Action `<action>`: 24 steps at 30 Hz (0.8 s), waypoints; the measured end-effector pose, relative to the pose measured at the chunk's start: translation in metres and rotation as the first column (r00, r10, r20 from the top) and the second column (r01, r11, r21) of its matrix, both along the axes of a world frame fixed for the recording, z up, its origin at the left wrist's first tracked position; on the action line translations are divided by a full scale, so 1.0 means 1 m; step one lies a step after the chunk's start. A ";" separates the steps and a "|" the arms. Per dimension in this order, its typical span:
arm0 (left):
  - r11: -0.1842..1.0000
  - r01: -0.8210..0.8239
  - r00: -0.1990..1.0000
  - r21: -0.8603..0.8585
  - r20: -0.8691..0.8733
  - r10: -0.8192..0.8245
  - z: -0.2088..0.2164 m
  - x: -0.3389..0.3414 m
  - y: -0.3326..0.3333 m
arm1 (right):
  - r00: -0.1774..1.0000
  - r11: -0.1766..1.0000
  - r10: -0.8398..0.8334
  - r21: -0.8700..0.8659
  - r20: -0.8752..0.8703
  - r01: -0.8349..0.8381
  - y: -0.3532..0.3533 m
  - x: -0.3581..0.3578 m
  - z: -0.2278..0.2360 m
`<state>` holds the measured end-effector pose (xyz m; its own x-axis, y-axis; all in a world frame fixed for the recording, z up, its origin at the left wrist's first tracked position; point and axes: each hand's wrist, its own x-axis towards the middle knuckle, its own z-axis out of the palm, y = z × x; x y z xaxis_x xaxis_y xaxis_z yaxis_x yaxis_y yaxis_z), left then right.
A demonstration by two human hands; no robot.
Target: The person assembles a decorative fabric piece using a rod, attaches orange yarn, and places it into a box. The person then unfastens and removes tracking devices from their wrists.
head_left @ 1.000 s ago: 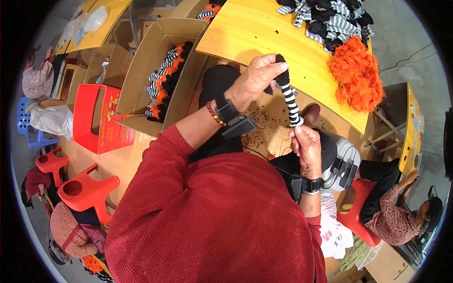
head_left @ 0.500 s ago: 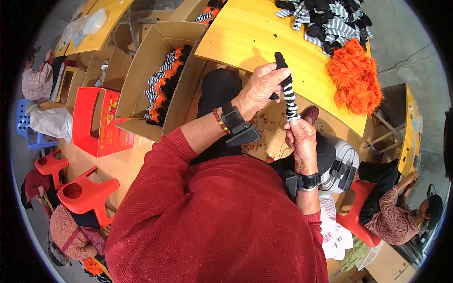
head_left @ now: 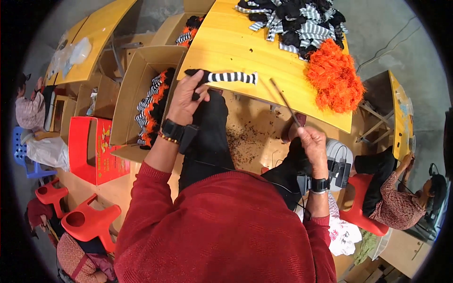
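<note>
My left hand is closed around the black end of a striped knitted tube, which looks like a small sock or doll's leg. The tube's black-and-white length points right, over the near edge of the yellow table, and its white end hangs free. In my right hand is a thin dark stick, gripped near its lower end and slanting up to the left. A gap lies between the stick's tip and the tube's white end.
Striped and black knitted pieces are heaped on the table beside fluffy orange material. Left stands a cardboard box of striped, orange-trimmed pieces. Beyond are a red box, red stools and co-workers, one person at right. Dark scraps litter the floor.
My hands have moved apart: the left leftward with the striped tube, which turned from upright to level. My right hand has let go of the tube's end, and the stick now shows in it.
</note>
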<state>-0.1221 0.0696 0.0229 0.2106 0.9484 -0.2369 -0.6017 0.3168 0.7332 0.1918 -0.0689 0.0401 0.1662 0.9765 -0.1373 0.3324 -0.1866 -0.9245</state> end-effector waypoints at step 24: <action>0.985 0.171 0.985 0.020 -0.002 -0.171 0.003 0.037 -0.026 | 0.512 0.885 -0.228 0.396 0.828 -0.246 0.116 -0.041 0.006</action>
